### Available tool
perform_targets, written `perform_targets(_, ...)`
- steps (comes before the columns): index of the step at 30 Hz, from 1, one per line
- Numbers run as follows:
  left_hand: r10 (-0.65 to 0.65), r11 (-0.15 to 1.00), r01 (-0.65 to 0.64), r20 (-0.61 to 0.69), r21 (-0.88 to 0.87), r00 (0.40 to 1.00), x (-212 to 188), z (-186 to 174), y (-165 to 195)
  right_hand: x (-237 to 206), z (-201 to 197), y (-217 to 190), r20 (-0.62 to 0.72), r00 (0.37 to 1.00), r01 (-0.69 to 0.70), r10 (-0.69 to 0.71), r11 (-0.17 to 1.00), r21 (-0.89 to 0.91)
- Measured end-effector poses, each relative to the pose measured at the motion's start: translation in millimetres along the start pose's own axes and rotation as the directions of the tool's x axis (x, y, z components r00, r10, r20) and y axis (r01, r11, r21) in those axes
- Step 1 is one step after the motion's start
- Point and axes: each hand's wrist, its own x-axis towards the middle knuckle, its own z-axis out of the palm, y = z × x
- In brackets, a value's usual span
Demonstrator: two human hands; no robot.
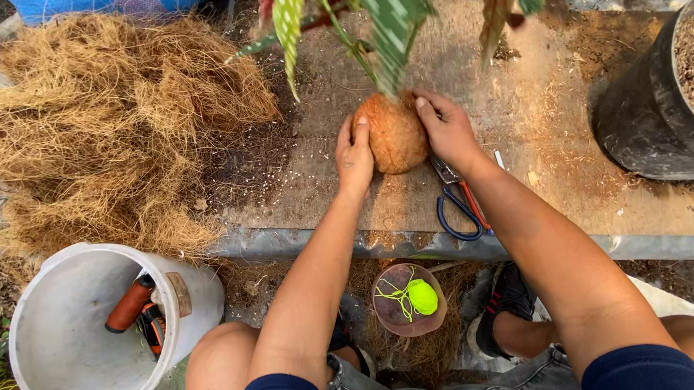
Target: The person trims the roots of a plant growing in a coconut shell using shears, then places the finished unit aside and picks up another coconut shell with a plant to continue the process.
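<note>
Hands both cupped around the brown fibre ball [395, 133] at table centre: left hand [354, 156] at its 9 o'clock, right hand [446, 129] at 3. Scissors [460, 200] lie at 5 o'clock.

Wooden board [535, 119]: fibre pile [94, 122], fibre ball [395, 132], scissors [460, 204], black pot [655, 112].

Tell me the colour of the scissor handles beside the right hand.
The scissors have one blue and one red handle, seen in the head view.

We are stretching both arms forward, our left hand [354, 156] and right hand [446, 131] cupping inward, palms facing each other, fingers curled.
</note>
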Motion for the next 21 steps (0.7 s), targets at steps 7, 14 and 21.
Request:
perform_targets(7,-0.29,0.957,0.29,0.013,-0.033,0.957,-0.7,-4.4,21.3,5.7,-4.9,5.9,0.084,0.996,-0.017,0.011,0.997,0.074)
perform_targets(14,0.124,0.98,-0.106,0.099,-0.166,0.987,-2.1,7.2,-3.2,6.7,-13.1,11.5,0.016,0.999,-0.043,0.04,0.968,0.248)
perform_targets(21,-0.109,0.993,0.096,0.234,0.067,0.966,5.5,6.9,-25.6,-8.8,-7.4,7.8,0.047,0.999,0.014,-0.018,0.996,0.087)
